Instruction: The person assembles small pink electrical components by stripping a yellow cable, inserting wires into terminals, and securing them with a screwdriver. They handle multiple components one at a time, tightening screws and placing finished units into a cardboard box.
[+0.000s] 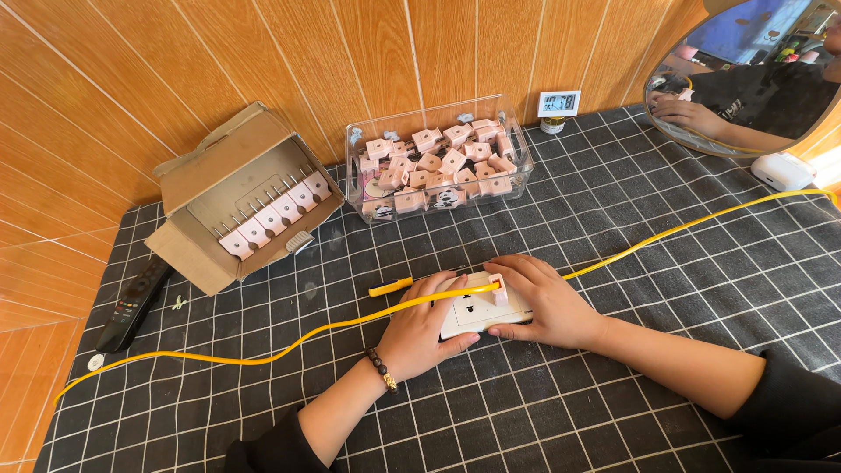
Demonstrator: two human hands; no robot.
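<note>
A white power strip (477, 314) lies on the black checked cloth (613, 219) in the middle. My left hand (425, 328) rests on its left end, fingers curled over it. My right hand (545, 302) covers its right end, and its fingers touch a pink plug (498, 290) seated in the strip. A yellow cable (263, 355) runs across the cloth, passing over the strip under my fingers. A yellow-handled tool (392, 285) lies just beyond my left hand.
A clear plastic box (438, 158) full of pink plugs stands at the back. A cardboard box (236, 197) with a row of pink plugs lies open at the left. Also here: black remote (131, 302), small thermometer display (558, 103), round mirror (745, 74), white case (782, 171).
</note>
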